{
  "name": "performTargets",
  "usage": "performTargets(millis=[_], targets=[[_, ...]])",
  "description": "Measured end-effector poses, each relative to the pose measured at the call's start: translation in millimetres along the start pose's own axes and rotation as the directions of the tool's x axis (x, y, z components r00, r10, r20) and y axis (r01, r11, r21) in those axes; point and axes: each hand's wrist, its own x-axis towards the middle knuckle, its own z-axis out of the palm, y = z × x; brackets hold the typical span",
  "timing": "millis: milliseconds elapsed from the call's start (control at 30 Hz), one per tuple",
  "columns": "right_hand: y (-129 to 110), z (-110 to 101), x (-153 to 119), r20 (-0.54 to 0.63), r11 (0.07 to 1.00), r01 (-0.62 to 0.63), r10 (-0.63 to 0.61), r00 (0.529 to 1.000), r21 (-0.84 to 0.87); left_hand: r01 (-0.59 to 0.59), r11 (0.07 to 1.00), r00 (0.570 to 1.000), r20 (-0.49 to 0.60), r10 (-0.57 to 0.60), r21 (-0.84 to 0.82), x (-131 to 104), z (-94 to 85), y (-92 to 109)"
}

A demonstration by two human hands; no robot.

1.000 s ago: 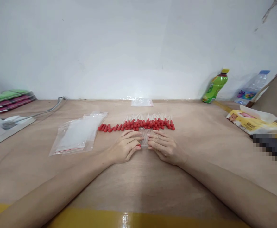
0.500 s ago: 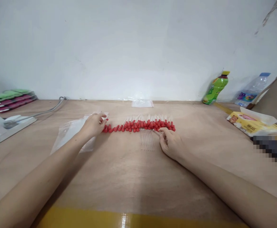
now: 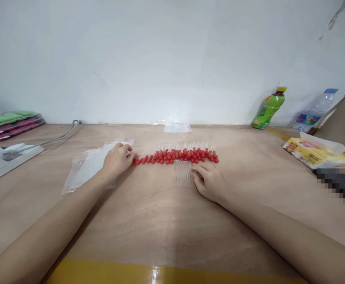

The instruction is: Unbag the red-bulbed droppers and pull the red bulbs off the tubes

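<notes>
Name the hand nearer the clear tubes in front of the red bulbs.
Right. The right hand is at the right edge of the clear tubes; the left hand is farther away, at the left end of the red bulbs.

Brown tabletop point(image 3: 160, 225): red bulbs point(image 3: 175, 154) in row, thin clear tubes point(image 3: 183, 173) (glass, perhaps), plastic bags point(image 3: 86, 167), tissue pack point(image 3: 311, 154).

Left hand point(image 3: 117, 159) (left of centre) partly covers the plastic bags point(image 3: 86, 165); its grip is unreadable. Right hand point(image 3: 209, 181), right of centre: contact with thin clear tubes point(image 3: 183, 173) indeterminate. Right edge: tan item point(image 3: 344, 118) cropped, dark object point(image 3: 339, 187) pixelated.
</notes>
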Motion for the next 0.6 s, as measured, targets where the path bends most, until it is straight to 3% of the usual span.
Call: performTargets(millis=[133,233,600], targets=[[-4.5,-4.1,1.0,0.049,0.998,-0.007,0.01,0.999,-0.06,-0.23,0.968,0.967,-0.132,0.216,-0.101,-10.0,-0.4,18.8],[-5.4,-6.0,1.4,0.074,0.997,-0.008,0.013,0.997,-0.072,-0.363,0.921,0.929,-0.132,0.345,-0.143,-15.7,4.2,29.2],[-2.7,-5.2,2.1,0.105,0.998,-0.061,0.06,0.993,-0.001,-0.355,0.925,0.932,-0.131,0.338,-0.136,-17.6,20.2,24.8]])
